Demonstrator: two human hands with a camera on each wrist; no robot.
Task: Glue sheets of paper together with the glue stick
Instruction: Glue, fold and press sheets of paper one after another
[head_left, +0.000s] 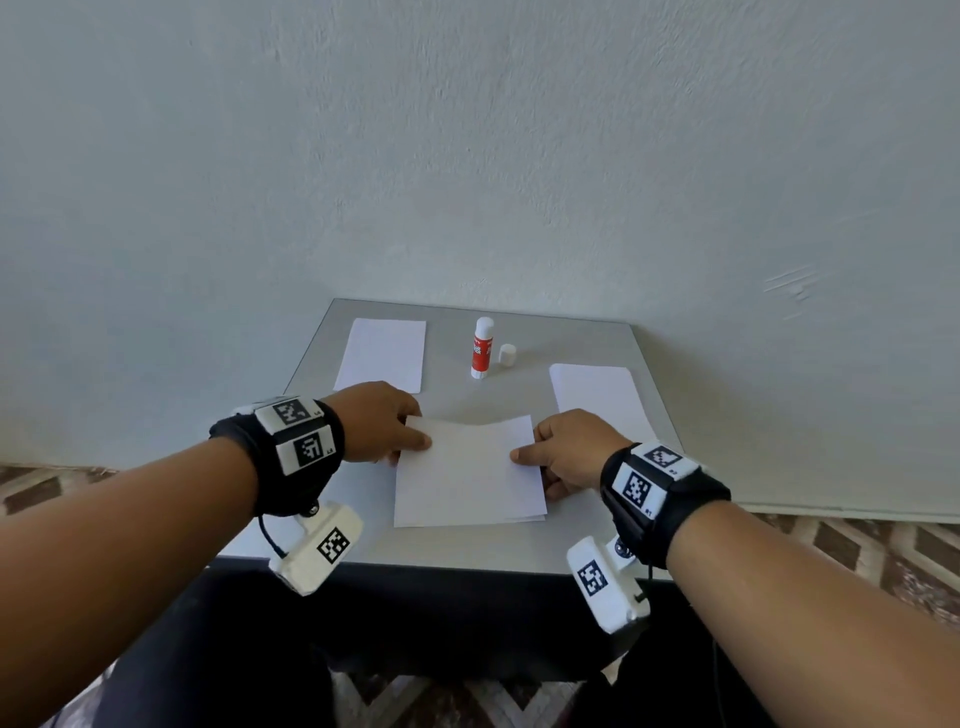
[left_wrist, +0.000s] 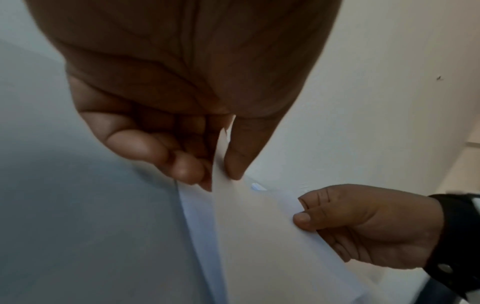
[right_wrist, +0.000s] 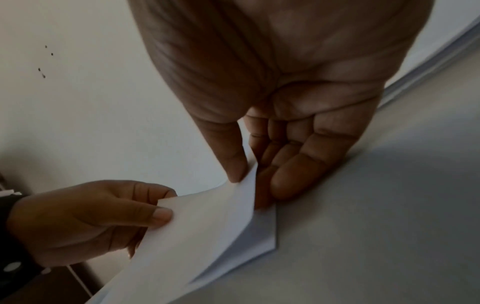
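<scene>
A white top sheet is held slightly raised over another sheet lying on the grey table. My left hand pinches the top sheet's far left corner between thumb and fingers. My right hand pinches its right edge the same way. The lower sheet shows under the lifted one in the right wrist view. A red-and-white glue stick stands uncapped at the back of the table, its white cap beside it.
A stack of white paper lies at the back left and another stack at the right. A pale wall rises right behind the table. The table's front edge is near my lap, and patterned floor shows on both sides.
</scene>
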